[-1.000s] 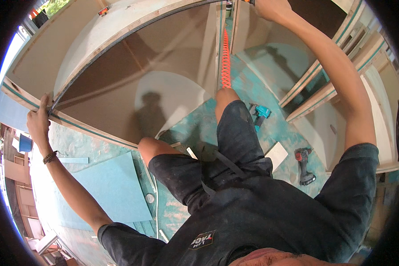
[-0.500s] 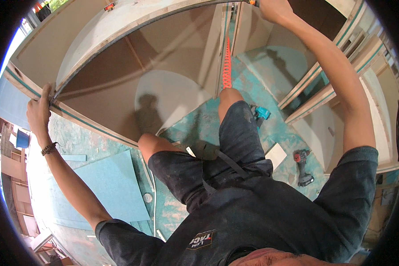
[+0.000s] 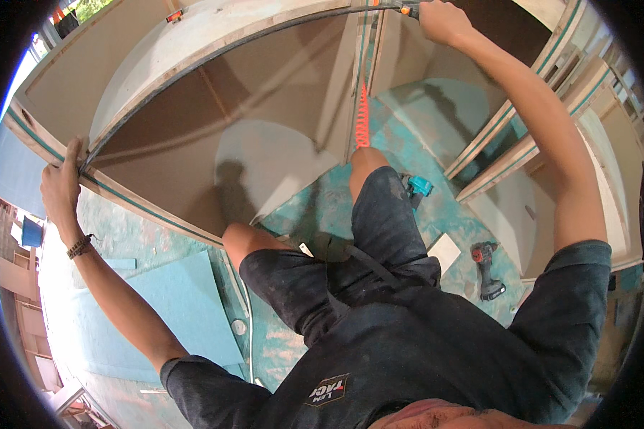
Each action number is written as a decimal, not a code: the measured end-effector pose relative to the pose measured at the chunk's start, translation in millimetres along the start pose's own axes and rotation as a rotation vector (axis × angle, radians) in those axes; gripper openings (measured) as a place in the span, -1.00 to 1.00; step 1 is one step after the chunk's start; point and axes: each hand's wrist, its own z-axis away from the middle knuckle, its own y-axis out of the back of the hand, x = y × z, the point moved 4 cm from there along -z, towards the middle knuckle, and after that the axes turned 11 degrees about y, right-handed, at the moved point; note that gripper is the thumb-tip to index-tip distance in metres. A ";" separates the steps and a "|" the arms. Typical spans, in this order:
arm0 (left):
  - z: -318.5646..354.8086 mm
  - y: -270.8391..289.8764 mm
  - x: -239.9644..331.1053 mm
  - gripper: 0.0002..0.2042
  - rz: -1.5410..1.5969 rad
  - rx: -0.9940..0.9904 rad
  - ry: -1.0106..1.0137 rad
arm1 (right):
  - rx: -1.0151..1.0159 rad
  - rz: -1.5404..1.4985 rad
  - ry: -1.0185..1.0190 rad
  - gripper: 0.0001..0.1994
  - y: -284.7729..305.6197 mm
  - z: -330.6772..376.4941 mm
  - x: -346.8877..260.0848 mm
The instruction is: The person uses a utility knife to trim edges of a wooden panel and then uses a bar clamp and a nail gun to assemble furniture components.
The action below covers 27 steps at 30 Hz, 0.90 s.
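Gripping both ends of a big wooden panel [image 3: 215, 143], the person stands over it with arms flung wide. Left hand [image 3: 61, 187] is curled over the panel's near-left edge, fingers wrapped on the rim, thumb side up. Right hand [image 3: 444, 21] is up at the top of the view, closed around an orange-tipped tool [image 3: 408, 10] held against the panel's far edge; how tight the fingers sit there I cannot tell exactly, but they are folded, not spread.

Long axis of the panel runs from lower left to upper right, its dark-lined edge sweeping in a curve between the two hands. An orange coiled hose [image 3: 363, 118] hangs down from the tool end, straight toward the person's knee [image 3: 368, 161].

Below, the floor [image 3: 315, 207] is mottled teal. A drill [image 3: 488, 268] lies on it to the right, just beside a small white block [image 3: 445, 252]; a teal tool [image 3: 418, 186] sits near the knee. A blue sheet [image 3: 172, 307] lies flat at left under the left arm. More framed panels [image 3: 522, 143] lean at right, close to the right arm, leaving little room on that side; the left side is more open.
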 end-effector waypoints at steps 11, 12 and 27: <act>14.5 8.6 8.6 -0.13 -0.001 0.112 0.033 | -0.051 -0.110 -0.139 -0.65 7.5 13.8 -2.4; 14.3 7.7 8.8 -0.13 -0.006 0.088 0.019 | -0.061 -0.145 -0.181 -0.64 8.9 14.8 -4.1; 27.2 9.1 20.6 -0.15 0.054 0.086 0.057 | -0.097 0.114 -0.139 -0.77 9.7 7.8 -6.6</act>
